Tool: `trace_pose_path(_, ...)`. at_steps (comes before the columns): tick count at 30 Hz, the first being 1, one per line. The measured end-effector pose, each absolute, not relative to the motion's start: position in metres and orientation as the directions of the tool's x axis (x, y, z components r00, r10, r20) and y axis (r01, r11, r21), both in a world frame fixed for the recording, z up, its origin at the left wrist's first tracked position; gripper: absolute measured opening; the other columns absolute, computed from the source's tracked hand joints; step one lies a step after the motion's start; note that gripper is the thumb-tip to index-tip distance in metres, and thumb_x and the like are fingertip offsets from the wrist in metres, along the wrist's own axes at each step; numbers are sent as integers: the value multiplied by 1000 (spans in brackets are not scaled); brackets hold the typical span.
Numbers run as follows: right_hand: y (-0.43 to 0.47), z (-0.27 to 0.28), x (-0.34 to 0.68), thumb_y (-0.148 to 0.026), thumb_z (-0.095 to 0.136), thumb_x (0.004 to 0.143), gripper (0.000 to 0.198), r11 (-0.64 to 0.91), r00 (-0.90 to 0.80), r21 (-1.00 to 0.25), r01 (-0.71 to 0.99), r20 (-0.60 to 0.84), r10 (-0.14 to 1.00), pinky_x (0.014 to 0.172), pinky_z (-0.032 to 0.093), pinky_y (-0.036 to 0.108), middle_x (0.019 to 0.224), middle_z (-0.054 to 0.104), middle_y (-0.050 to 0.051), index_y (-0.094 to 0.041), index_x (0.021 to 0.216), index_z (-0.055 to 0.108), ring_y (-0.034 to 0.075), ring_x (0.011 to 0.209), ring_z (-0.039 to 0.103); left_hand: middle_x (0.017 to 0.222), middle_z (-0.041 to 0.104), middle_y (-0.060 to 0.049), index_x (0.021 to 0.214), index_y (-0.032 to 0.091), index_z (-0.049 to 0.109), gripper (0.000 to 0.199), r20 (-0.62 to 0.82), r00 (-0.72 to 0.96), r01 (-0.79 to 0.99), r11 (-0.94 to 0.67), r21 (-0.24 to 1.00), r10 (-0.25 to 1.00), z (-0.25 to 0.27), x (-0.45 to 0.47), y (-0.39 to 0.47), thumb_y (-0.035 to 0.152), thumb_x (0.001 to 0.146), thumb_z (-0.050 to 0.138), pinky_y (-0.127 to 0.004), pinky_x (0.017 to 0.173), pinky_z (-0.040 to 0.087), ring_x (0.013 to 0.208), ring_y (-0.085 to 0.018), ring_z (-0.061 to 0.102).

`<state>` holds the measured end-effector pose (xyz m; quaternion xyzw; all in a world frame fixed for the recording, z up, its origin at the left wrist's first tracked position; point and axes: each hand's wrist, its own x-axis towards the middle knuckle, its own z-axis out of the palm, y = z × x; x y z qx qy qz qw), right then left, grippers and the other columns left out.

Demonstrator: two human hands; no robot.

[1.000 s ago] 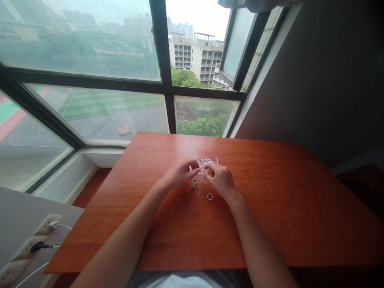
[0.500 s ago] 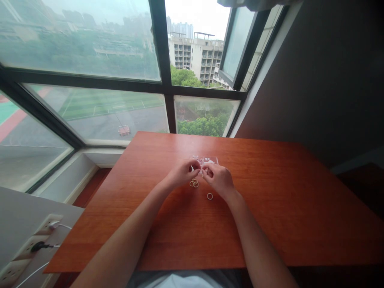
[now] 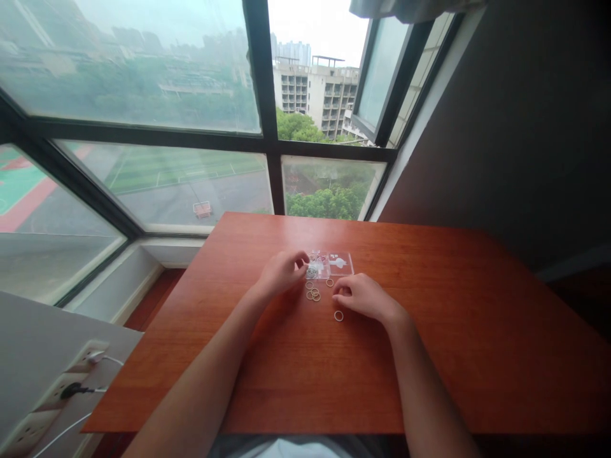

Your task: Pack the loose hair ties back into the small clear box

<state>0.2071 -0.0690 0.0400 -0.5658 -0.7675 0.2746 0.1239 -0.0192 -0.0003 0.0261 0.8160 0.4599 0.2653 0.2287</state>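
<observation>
A clear plastic box (image 3: 324, 274) lies on the table with its lid (image 3: 347, 257) folded out to the right; small rings or bands show in its left half. My left hand (image 3: 285, 271) is at the box's left edge, thumb and curled fingers apart; whether it touches the box I cannot tell. My right hand (image 3: 363, 296) hovers just below the lid, fingers loosely bent, with nothing visible between them. Several pale rings lie in front of the box: an overlapping cluster (image 3: 316, 291), a single ring (image 3: 330, 279) at its edge, and another ring (image 3: 338, 311) below my right fingertips.
The reddish-brown wooden table (image 3: 458, 331) reaches toward dark-framed windows (image 3: 267, 143) at the back. A grey wall (image 3: 506, 127) rises on the right. Wall sockets (image 3: 62, 391) with plugged-in cables sit low on the left.
My hands have moved apart from being close together over the box. The right hand shifted right and down, uncovering the box and a ring. The view shifted slightly.
</observation>
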Motion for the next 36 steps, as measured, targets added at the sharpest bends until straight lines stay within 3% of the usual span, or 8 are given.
trace_pose_path(6, -74, 43, 213, -29, 74, 65, 15, 166, -364, -576, 800, -247, 898, 51, 31, 20, 72, 66, -4, -24, 80, 71, 11, 61, 55, 77, 70, -3, 89, 19, 68, 17, 271, 348, 670, -441, 597, 897, 23, -26, 5, 26, 81, 55, -22, 57, 41, 63, -13, 59)
trace_pose_path(11, -73, 41, 210, -20, 65, 71, 8, 188, -325, -461, 867, -237, 916, 53, 30, 22, 70, 67, -4, -26, 73, 71, 11, 61, 56, 77, 70, -2, 92, 19, 67, 18, 260, 347, 662, -432, 613, 901, 25, -25, 4, 26, 81, 55, -22, 57, 41, 62, -13, 58)
trace_pose_path(19, -66, 32, 191, -23, 62, 76, 8, 305, -339, -346, 887, -43, 940, 54, 26, 24, 74, 68, -2, -24, 71, 68, 13, 68, 58, 72, 67, -1, 89, 16, 67, 16, 303, 413, 584, -505, 636, 859, 31, -16, -1, 23, 82, 55, -20, 56, 39, 58, -10, 54)
trace_pose_path(29, -55, 22, 189, -22, 59, 82, 9, 291, -111, -510, 810, 353, 929, 60, 33, 22, 70, 63, -2, -22, 82, 68, 12, 62, 52, 69, 62, 0, 87, 14, 67, 15, 217, 533, 408, -473, 781, 818, 43, 3, -17, 23, 82, 56, -18, 55, 38, 58, -8, 48)
trace_pose_path(36, -56, 18, 185, -25, 59, 83, 10, 356, -104, -560, 748, 430, 897, 60, 36, 21, 63, 56, -2, -21, 83, 68, 12, 58, 49, 68, 62, 1, 80, 14, 66, 11, 224, 527, 394, -469, 791, 820, 41, 8, -21, 18, 79, 56, -19, 57, 38, 60, -8, 48)
